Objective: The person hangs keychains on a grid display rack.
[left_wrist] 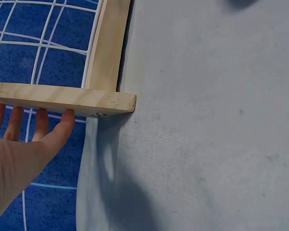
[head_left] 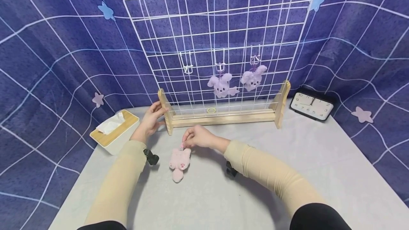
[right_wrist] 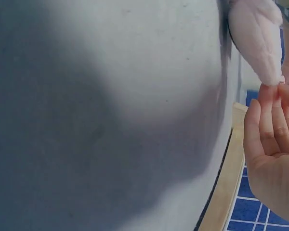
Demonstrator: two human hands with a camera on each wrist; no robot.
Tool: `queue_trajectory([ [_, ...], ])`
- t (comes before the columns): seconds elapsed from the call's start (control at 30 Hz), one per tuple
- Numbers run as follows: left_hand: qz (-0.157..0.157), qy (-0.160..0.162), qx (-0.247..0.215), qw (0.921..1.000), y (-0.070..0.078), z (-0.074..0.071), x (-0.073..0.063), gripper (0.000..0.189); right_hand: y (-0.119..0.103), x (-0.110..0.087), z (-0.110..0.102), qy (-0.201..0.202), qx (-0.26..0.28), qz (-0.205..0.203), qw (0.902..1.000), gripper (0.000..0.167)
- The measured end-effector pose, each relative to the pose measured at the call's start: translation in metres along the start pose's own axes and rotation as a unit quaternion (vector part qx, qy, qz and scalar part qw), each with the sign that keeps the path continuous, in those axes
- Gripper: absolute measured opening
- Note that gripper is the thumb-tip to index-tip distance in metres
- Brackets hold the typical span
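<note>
My right hand [head_left: 200,137] pinches the top end of a pink plush keychain [head_left: 179,159] between thumb and fingers. The plush hangs from the fingertips above the table, showing paw prints and a round tail. In the right wrist view the pink plush [right_wrist: 256,38] points away from the hand [right_wrist: 274,149], its clasp hidden by the fingers. My left hand [head_left: 150,120] touches the left wooden upright [head_left: 165,111] of a white wire grid rack [head_left: 220,27]. Seen from the left wrist, the extended fingers [left_wrist: 62,129] rest their tips along the outer face of that upright [left_wrist: 62,98].
Two lilac plush keychains [head_left: 220,87] [head_left: 253,78] hang from white hooks on the grid; beside them is a bare white hook [head_left: 188,69]. A tissue box [head_left: 126,122] stands left, a clock [head_left: 311,105] right. A small yellowish ring [head_left: 211,110] lies behind the wooden crossbar [head_left: 223,119].
</note>
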State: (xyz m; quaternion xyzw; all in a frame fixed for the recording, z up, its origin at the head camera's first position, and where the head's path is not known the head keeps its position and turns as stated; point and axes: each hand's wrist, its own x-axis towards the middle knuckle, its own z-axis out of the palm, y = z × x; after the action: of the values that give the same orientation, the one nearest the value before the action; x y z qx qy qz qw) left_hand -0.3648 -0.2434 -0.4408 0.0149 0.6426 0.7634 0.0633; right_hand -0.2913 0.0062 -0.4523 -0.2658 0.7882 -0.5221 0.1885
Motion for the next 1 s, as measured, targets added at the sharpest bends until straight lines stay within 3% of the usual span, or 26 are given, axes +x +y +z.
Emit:
queue_trajectory([
  [0.23, 0.004, 0.007, 0.012, 0.9999, 0.001, -0.001, -0.002, 0.060, -0.004, 0.000, 0.000, -0.007, 0.070, -0.001, 0.9975, 0.011],
  [0.73, -0.003, 0.002, -0.003, 1.0000, -0.002, 0.003, 0.002, 0.065, -0.015, -0.015, -0.012, 0.021, 0.105, -0.006, 0.9943, 0.010],
  [1.0, 0.000, 0.004, 0.000, 1.0000, -0.002, -0.003, 0.003, 0.064, -0.027, -0.015, -0.019, 0.021, 0.046, -0.040, 0.9979, 0.010],
])
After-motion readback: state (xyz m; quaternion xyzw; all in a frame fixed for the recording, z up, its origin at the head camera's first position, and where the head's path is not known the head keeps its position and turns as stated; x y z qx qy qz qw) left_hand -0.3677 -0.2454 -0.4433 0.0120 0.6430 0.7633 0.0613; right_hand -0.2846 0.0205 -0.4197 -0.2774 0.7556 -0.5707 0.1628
